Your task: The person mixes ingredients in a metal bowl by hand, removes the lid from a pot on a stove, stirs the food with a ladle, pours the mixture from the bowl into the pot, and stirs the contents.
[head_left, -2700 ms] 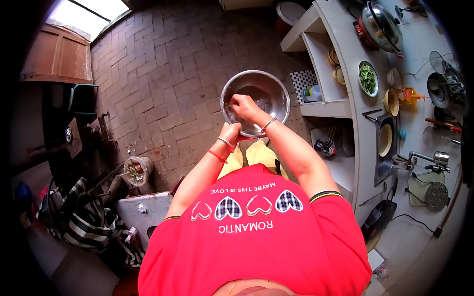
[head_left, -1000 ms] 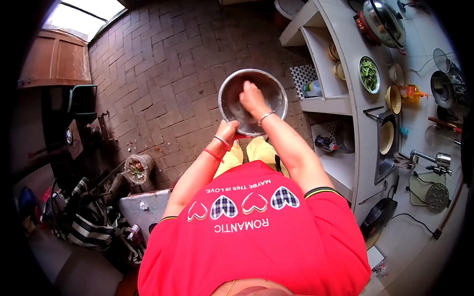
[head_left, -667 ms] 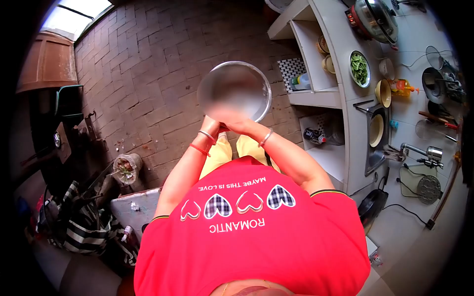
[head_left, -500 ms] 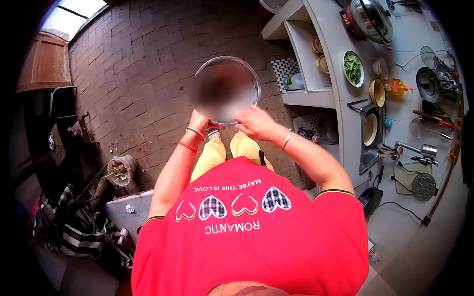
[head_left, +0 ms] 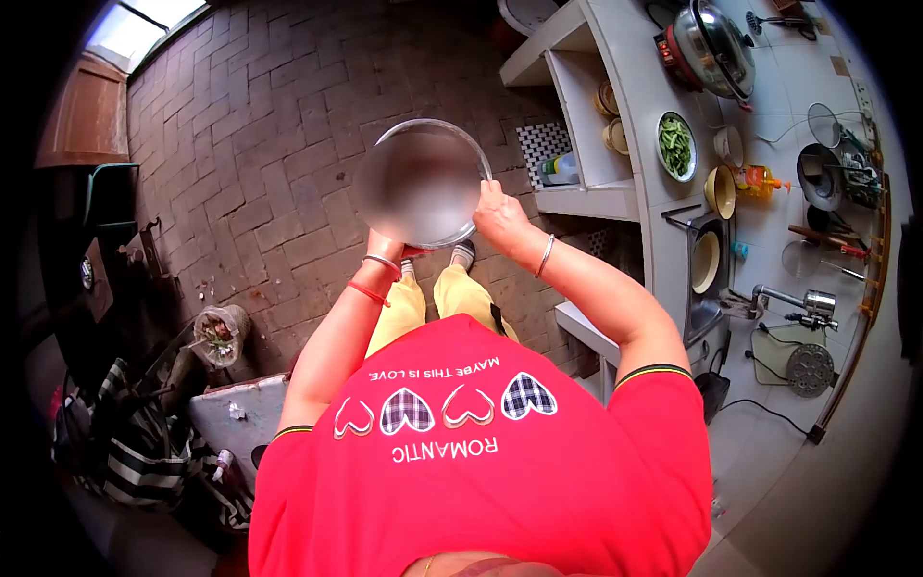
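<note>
Round, shiny metal bowl (head_left: 475,148) held out over the brown brick floor (head_left: 279,135): R hand (head_left: 502,217) w/ fingers clamped on its side, L hand (head_left: 386,240) by the near edge, fingers hidden, can't tell from here. Two-sided hold's prob. for steadiness.

The shirt (head_left: 481,505) is bright pinkish red with white lettering (head_left: 445,450), two of its hearts (head_left: 528,396) filled with dark-and-white plaid, and black sleeve edges (head_left: 654,369) run through by thin yellow. The trousers (head_left: 463,300) are pale yellow. From here I see a red wristband (head_left: 369,293) on the left arm (head_left: 327,361) and silvery bangles (head_left: 546,256) on both. The bowl (head_left: 457,197) has a silver rim, its inside blurred brown and pale grey. Brown bricks pattern the floor (head_left: 260,163). At left, a bag (head_left: 149,462) wears black-and-white stripes; at right, the whitish desk (head_left: 635,115) carries green vegetables (head_left: 678,146) and an orange-yellow bottle (head_left: 758,181).
</note>
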### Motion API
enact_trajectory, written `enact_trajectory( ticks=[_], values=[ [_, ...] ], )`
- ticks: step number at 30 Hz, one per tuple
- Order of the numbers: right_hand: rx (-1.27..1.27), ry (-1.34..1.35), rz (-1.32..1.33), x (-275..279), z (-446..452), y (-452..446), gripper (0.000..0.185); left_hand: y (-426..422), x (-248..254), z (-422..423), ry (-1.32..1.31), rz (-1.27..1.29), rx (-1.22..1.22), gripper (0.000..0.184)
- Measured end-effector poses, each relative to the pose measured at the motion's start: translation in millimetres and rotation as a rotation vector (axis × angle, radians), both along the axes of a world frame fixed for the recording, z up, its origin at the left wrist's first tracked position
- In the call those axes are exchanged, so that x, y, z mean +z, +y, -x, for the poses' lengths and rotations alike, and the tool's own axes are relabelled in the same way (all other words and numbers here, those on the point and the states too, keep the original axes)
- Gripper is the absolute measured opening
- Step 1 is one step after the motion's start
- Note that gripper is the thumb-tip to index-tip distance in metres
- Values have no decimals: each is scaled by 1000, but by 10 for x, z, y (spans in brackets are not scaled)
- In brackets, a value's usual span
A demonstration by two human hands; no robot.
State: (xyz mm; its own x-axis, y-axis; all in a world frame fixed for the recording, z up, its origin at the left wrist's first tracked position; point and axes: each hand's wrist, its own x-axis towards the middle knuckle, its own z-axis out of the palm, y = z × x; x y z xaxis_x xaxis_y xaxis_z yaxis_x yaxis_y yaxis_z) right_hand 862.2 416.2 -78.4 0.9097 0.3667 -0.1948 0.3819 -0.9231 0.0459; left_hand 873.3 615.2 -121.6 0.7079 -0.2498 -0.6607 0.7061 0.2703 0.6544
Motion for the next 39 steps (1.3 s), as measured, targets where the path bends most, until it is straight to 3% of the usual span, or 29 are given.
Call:
enact_trajectory(
  ticks=[6,10,14,17,18,19,21,22,25,27,29,31,34,37,39],
  values=[
    [161,-25,28,-225,-429,-47,27,130,38,208,103,46,-1,25],
    [31,58,-209,-188,-227,-1,27,131,12,220,128,58,31,26],
    [-193,396,-361,348,-72,238,24,39,-170,194,114,20,108,27],
    [-213,139,-481,88,-290,243,12,-29,-91,155,102,20,127,28],
    [-301,-7,-484,-323,-403,190,10,-36,-5,141,92,37,117,29],
    [-264,-152,-356,-299,-502,264,18,-38,39,126,79,53,108,30],
    [-358,-136,-262,-309,-590,421,22,-52,-108,140,110,86,82,30],
    [-423,-23,-362,-358,-618,501,29,-61,-148,140,111,95,62,31],
    [-353,-50,-837,-772,-561,687,21,-85,-219,135,139,79,15,34],
    [-605,275,-1195,-982,-468,852,16,-69,-191,150,138,65,26,34],
    [-311,175,-1069,-1013,-291,834,23,-46,-172,97,161,77,80,26],
    [-341,379,-1199,-823,-88,817,26,13,-220,40,168,4,15,22],
    [-372,519,-1032,-132,126,702,27,98,-373,-6,116,-82,24,15],
    [-51,212,-646,5,316,424,30,73,-310,-44,100,-62,124,13],
    [151,154,-269,-65,181,17,28,92,-414,-60,79,-87,125,15]
  ],
)
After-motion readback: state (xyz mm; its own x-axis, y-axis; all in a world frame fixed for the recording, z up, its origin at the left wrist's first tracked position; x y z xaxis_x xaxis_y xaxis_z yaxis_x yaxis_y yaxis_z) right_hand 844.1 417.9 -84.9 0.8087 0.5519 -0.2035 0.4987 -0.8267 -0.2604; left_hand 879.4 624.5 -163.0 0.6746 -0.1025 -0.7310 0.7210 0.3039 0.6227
